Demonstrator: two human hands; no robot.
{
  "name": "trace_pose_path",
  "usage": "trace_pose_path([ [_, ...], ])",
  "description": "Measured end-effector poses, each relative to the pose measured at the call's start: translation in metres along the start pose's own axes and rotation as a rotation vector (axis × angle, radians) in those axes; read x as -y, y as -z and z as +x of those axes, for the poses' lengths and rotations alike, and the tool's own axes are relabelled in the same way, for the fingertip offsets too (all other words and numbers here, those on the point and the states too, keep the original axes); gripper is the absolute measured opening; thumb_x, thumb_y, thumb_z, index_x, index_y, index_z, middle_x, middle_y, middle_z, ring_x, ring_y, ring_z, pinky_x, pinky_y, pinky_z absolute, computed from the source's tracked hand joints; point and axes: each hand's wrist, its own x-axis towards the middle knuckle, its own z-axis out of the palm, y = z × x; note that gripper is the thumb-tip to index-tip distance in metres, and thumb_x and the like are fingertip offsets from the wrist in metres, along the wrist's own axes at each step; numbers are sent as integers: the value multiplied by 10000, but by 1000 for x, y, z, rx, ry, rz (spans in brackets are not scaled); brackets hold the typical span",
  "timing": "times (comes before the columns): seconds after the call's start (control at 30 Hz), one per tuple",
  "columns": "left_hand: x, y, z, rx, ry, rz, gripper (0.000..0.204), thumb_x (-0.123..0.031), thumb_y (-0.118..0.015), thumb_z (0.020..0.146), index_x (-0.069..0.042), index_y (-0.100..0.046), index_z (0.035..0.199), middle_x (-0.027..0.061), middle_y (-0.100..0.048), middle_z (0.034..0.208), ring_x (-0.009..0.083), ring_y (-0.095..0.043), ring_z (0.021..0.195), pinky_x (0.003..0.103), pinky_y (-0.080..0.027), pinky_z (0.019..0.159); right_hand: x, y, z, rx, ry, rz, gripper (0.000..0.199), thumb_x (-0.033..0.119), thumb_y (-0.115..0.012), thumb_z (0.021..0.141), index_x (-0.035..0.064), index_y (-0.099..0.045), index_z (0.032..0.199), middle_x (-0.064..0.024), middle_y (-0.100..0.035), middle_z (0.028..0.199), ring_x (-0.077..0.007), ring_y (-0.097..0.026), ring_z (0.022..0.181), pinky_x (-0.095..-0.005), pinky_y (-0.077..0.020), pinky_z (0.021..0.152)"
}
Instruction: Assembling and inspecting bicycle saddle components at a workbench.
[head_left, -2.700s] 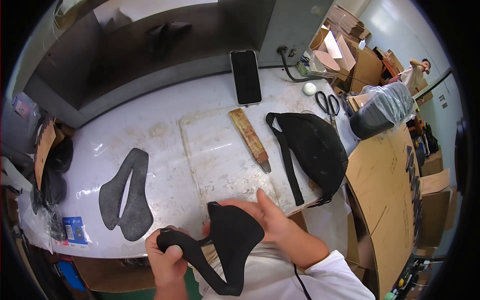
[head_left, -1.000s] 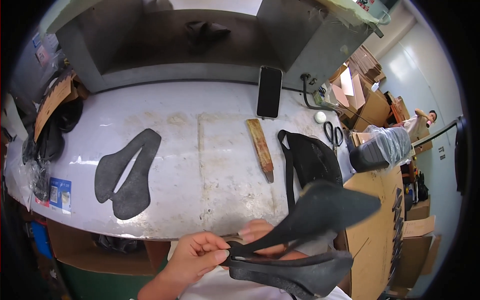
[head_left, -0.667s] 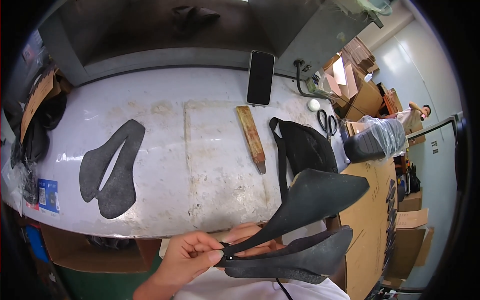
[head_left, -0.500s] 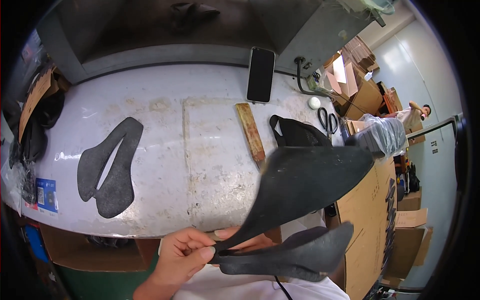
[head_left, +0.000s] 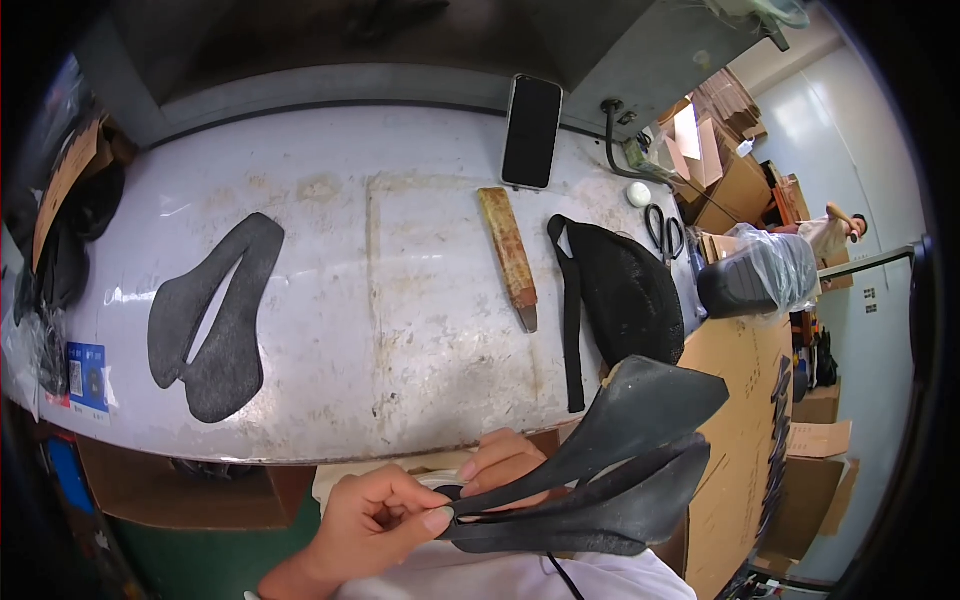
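Low in front of me is a black bicycle saddle (head_left: pixel 600 520), its nose toward my left. A black saddle cover (head_left: pixel 645 405) rises from it, joined near the nose and apart toward the wide rear. My left hand (head_left: pixel 375 520) is closed, thumb and fingers pinching the nose end where cover and saddle meet. Just beyond, my right hand (head_left: pixel 505 465) has bent fingers against the far side of the saddle; the cover and saddle hide part of it. A dark grey saddle-shaped pad (head_left: pixel 235 320) with a long slot lies flat on the table at left.
On the white worktable (head_left: pixel 440 330) lie a worn wooden-handled blade (head_left: pixel 508 250), a phone (head_left: pixel 531 130), a black mesh bag-like item (head_left: pixel 630 295), black scissors (head_left: pixel 665 235) and a white round object (head_left: pixel 638 194). Cardboard (head_left: pixel 745 430) stands at right. Another person (head_left: pixel 828 235) is far right.
The cover has swung down and nearer to the saddle, narrowing the gap. More of my right hand's fingers show above the nose. My left hand still pinches the nose; the view has shifted slightly.
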Motion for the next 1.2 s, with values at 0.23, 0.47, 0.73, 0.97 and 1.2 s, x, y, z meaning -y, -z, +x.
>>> trace_pose_path([
  [0.23,1,2,-3,-36,-82,239,103,-34,-667,903,5,-657,998,2,-621,665,17,-576,587,185,-400,482,1,-3,15,-66,-153,345,206,216,-558,967,25,-625,1003,-142,-639,941,-287,-629,852,-370,-476,680],
  [0.47,-10,1,8,171,-134,404,377,-41,-582,952,-24,-560,1329,27,-647,719,77,-628,613,227,-482,534,30,6,26,-55,-570,353,190,33,-755,802,21,-643,955,-138,-632,880,-272,-637,811,-343,-505,689],
  [0.73,2,3,0,19,177,-245,443,10,-507,931,80,-457,1365,135,-695,839,129,-619,548,258,-516,486,29,8,28,-180,-694,458,197,-3,-775,774,16,-648,923,-122,-649,878,-246,-648,863,-332,-520,743],
  [0.97,4,-2,-4,-47,174,-284,376,4,-528,925,104,-529,1288,167,-692,859,141,-622,556,268,-512,461,39,9,40,-312,-832,509,215,16,-784,778,10,-647,944,-117,-651,905,-238,-650,888,-335,-522,773],
  [1.2,5,-5,-4,-22,142,-223,375,-2,-545,917,94,-543,1279,178,-696,864,144,-616,536,265,-513,447,46,4,49,-437,-956,595,236,34,-792,781,5,-646,965,-111,-654,932,-229,-651,914,-338,-524,804],
])
